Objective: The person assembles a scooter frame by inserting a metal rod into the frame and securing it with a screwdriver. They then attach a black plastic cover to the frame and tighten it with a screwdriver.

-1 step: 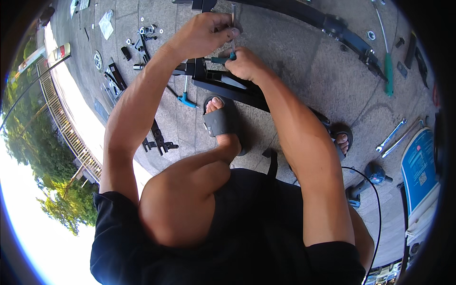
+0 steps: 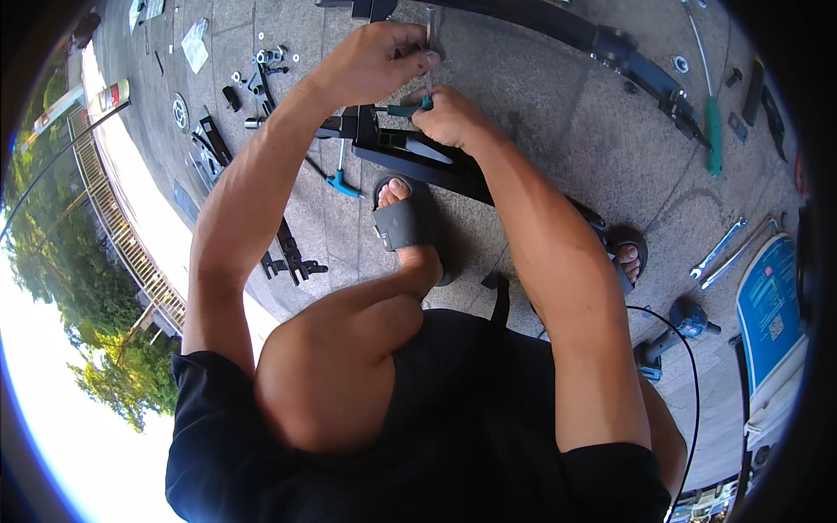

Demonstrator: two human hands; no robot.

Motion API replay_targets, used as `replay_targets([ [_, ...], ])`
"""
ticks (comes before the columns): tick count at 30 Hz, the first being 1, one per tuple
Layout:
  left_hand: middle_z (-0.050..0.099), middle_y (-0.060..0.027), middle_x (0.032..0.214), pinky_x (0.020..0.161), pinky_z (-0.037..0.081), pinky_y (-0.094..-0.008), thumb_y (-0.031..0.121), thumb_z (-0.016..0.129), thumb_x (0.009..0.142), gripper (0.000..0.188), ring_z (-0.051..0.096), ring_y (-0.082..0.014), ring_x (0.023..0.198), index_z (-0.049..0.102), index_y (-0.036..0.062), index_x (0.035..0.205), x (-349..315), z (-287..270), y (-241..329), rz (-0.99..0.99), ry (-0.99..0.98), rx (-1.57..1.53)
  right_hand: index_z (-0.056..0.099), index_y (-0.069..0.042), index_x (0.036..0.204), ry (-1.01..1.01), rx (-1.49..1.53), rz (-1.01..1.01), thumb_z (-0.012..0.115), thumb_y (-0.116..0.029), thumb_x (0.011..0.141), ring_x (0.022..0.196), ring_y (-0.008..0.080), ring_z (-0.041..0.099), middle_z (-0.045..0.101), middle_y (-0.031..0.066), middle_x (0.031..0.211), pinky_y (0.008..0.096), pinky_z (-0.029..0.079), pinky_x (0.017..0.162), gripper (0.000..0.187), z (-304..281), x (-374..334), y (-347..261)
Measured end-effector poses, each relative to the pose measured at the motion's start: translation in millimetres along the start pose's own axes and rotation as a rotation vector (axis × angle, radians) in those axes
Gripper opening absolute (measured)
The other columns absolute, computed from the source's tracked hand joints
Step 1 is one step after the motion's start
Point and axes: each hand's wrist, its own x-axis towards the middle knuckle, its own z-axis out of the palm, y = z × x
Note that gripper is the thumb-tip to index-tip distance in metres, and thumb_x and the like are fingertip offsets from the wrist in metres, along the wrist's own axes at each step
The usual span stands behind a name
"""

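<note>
My right hand (image 2: 452,118) is closed round the dark teal handle of a T-handle hex key (image 2: 406,111). Its metal shaft points away from me, toward the far edge of the view. With thumb and fingers pinched, my left hand (image 2: 377,65) grips that shaft partway along. Whether a small part sits on the shaft is too fine to make out. Just below both hands lies a black metal frame (image 2: 418,164) on the paving. Another T-handle hex key with a blue handle (image 2: 345,185) rests beside the frame, to its left.
Bolts, washers and black fittings (image 2: 266,70) are scattered at the far left. A black bracket (image 2: 296,257) lies near my left knee. To the right are a green-handled screwdriver (image 2: 714,139), a wrench (image 2: 719,248), a cordless driver (image 2: 684,322) and a blue printed bag (image 2: 772,305). A long black bar (image 2: 558,22) crosses the far side.
</note>
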Motion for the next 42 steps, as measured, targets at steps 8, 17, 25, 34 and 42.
replay_targets([
  [8, 0.068, -0.0122, 0.081, 0.066, 0.05, -0.0334, 0.026, 0.063, 0.091, 0.026, 0.064, -0.0212, 0.07, 0.067, 0.003, 0.103, 6, 5, -4, -0.011, -0.002, -0.065, 0.071, -0.013, 0.107, 0.017, -0.038, 0.082, 0.063, -0.021, 0.076, 0.101, 0.0307, 0.065, 0.069, 0.0167, 0.106, 0.0363, 0.05, 0.088, 0.033, 1, 0, -1],
  [17, 0.069, -0.0138, 0.081, 0.066, 0.052, -0.032, 0.022, 0.064, 0.09, 0.022, 0.066, -0.0218, 0.072, 0.066, 0.0016, 0.097, -7, 10, -5, 0.017, 0.28, -0.177, 0.07, -0.014, 0.11, -0.085, 0.061, -0.129, 0.059, -0.015, 0.077, 0.095, 0.0286, 0.066, 0.07, 0.0154, 0.101, 0.0352, 0.05, 0.084, 0.034, 6, 4, 19],
  [25, 0.064, -0.0219, 0.11, 0.096, 0.043, -0.036, 0.056, 0.056, 0.091, 0.072, 0.057, -0.0268, 0.11, 0.052, -0.0074, 0.125, -26, 50, -66, -0.476, 0.448, -0.537, 0.066, -0.01, 0.12, -0.368, 0.44, 0.053, 0.063, -0.01, 0.082, 0.063, 0.0099, 0.056, 0.064, 0.003, 0.079, 0.0247, 0.044, 0.053, 0.038, 8, 23, 18],
  [34, 0.066, -0.0136, 0.095, 0.068, 0.05, -0.0328, 0.063, 0.05, 0.091, 0.07, 0.062, -0.0198, 0.074, 0.054, -0.0028, 0.114, -7, 53, -78, -0.559, 0.268, -0.393, 0.067, -0.012, 0.118, -0.366, -0.227, -0.197, 0.065, -0.019, 0.083, 0.073, 0.0215, 0.066, 0.07, 0.0132, 0.094, 0.0327, 0.054, 0.065, 0.036, -10, 35, -5],
  [42, 0.066, -0.0148, 0.096, 0.069, 0.051, -0.0334, 0.06, 0.051, 0.092, 0.068, 0.063, -0.0206, 0.073, 0.052, -0.0028, 0.118, -8, 57, -83, -0.528, 0.307, -0.429, 0.067, -0.012, 0.115, -0.282, -0.577, -0.418, 0.058, -0.039, 0.088, 0.098, 0.0368, 0.065, 0.068, 0.0209, 0.104, 0.0443, 0.05, 0.089, 0.039, 21, 34, -2],
])
